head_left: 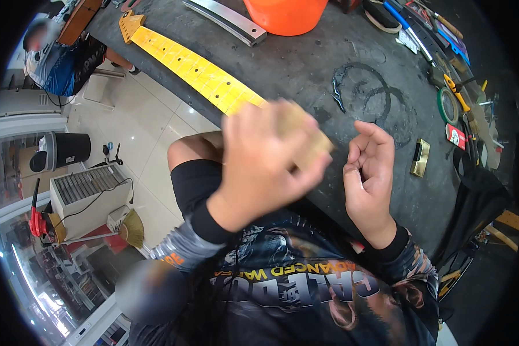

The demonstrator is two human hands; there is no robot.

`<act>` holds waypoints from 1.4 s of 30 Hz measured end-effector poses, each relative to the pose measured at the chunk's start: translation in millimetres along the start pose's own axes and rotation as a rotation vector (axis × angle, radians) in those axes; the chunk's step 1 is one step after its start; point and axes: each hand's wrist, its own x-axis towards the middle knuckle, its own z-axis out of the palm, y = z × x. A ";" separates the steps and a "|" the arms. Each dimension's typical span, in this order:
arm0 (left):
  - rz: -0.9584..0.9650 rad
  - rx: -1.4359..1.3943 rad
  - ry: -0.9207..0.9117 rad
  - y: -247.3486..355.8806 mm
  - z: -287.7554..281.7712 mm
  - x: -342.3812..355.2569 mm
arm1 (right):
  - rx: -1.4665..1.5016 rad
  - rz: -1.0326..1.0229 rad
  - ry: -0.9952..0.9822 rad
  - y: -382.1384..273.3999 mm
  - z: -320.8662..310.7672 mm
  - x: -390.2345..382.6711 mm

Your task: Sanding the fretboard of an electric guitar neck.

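Note:
A guitar neck [196, 70] with a yellow fretboard and dark dots lies slantwise along the bench edge, its headstock [131, 26] at the far left. Over the neck's near end is my left hand [265, 153], smeared by motion. Its fingers and thumb close round a tan block-like piece [305, 134], whose exact kind is too blurred to tell. To the right, my right hand [372, 176] hovers apart from the neck, palm turned inward. Its fingers are loosely bent, the thumb stands off them, and nothing shows in it.
Behind the neck lie a silver metal bar [228, 18] and an orange bucket [287, 16] on the dark bench [305, 63]. Wet rings mark the surface. A small gold-and-black block [419, 158], green tape [447, 106] and several tools line the right. Someone sits at the far left.

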 end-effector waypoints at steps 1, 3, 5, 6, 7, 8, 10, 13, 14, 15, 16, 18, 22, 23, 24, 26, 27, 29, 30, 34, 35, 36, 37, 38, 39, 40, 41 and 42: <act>0.041 -0.016 -0.030 9.9 1.0 -6.2 | 0.003 -0.002 -0.005 0.1 -0.1 0.3; -0.003 0.084 -0.006 -16.4 -6.0 4.5 | -0.027 -0.025 0.021 3.4 -1.7 -2.4; -0.106 0.227 0.111 -59.1 -17.1 17.1 | -0.040 -0.025 0.007 1.1 -1.3 -1.9; -0.114 0.247 0.177 -66.3 -14.7 17.3 | -0.053 -0.027 -0.008 -0.1 -1.1 -1.3; -0.089 0.178 0.100 -56.8 -8.4 7.8 | -0.053 -0.027 -0.010 -0.9 0.0 -2.0; -0.064 0.108 0.027 -33.0 -1.3 2.2 | -0.032 -0.007 0.000 -0.3 1.3 -0.6; 0.077 -0.027 -0.031 4.7 1.9 -13.2 | -0.007 0.013 0.005 -1.6 1.5 0.2; -0.042 0.187 0.006 -41.5 -16.7 5.8 | -0.036 -0.030 0.018 4.1 -0.9 -3.0; -0.073 0.228 0.115 -64.5 -20.6 12.2 | -0.039 -0.021 0.005 1.6 -1.0 -1.9; -0.105 0.219 0.119 -64.9 -18.0 6.8 | -0.044 -0.012 -0.007 -0.1 -0.9 -1.1; -0.137 0.209 0.122 -60.0 -15.4 0.8 | -0.044 -0.012 -0.008 -1.0 0.2 -1.2; -0.012 0.009 -0.001 -11.1 -12.2 -8.9 | -0.005 0.015 0.009 0.1 2.3 -0.5; 0.004 0.126 0.017 -39.8 -19.6 -5.0 | -0.043 -0.037 0.010 6.6 -2.4 -4.1; -0.040 0.193 0.116 -67.2 -22.7 -4.1 | -0.042 -0.024 0.001 2.3 -1.6 -3.9; -0.108 0.198 0.155 -75.5 -24.5 -3.3 | -0.041 -0.013 -0.008 0.8 -1.0 -2.3; -0.092 0.126 0.065 -40.2 -14.7 -12.4 | -0.026 0.000 -0.002 0.9 0.4 -1.3; -0.018 0.032 0.023 -16.0 -12.1 -21.5 | -0.006 0.013 0.000 0.0 1.5 -0.9; 0.061 -0.013 -0.032 -6.6 -13.8 -26.1 | -0.010 -0.004 0.005 2.4 -0.8 -1.3; 0.064 0.018 -0.034 -18.0 -19.9 -22.2 | -0.018 -0.018 0.016 4.0 -1.4 -3.5; -0.121 0.202 0.149 -76.4 -23.1 -22.0 | -0.048 -0.017 -0.006 -0.5 0.4 -2.6; -0.065 0.122 0.072 -53.2 -23.7 -22.1 | -0.038 -0.008 -0.006 -1.1 1.5 -0.9; -0.009 0.036 -0.006 -22.4 -20.4 -27.0 | -0.032 0.004 -0.004 -0.3 2.4 -1.0; 0.051 -0.081 -0.069 -9.8 -18.1 -35.2 | -0.029 0.003 -0.011 -0.6 2.4 -0.6; 0.086 -0.076 -0.088 -9.3 -21.4 -33.7 | -0.034 -0.006 0.000 1.2 0.3 -1.3; 0.072 -0.016 -0.033 -23.5 -23.3 -30.9 | -0.038 -0.013 0.009 2.4 -0.3 -3.4; 0.058 0.043 0.022 -48.1 -24.5 -24.6 | -0.038 -0.010 0.010 2.2 -0.4 -4.5; -0.031 0.132 0.112 -75.7 -24.7 -23.6 | -0.045 -0.011 -0.006 0.9 -0.1 -4.0; -0.078 0.192 0.140 -84.5 -32.9 -18.2 | -0.055 -0.011 -0.015 -0.7 -0.5 -3.0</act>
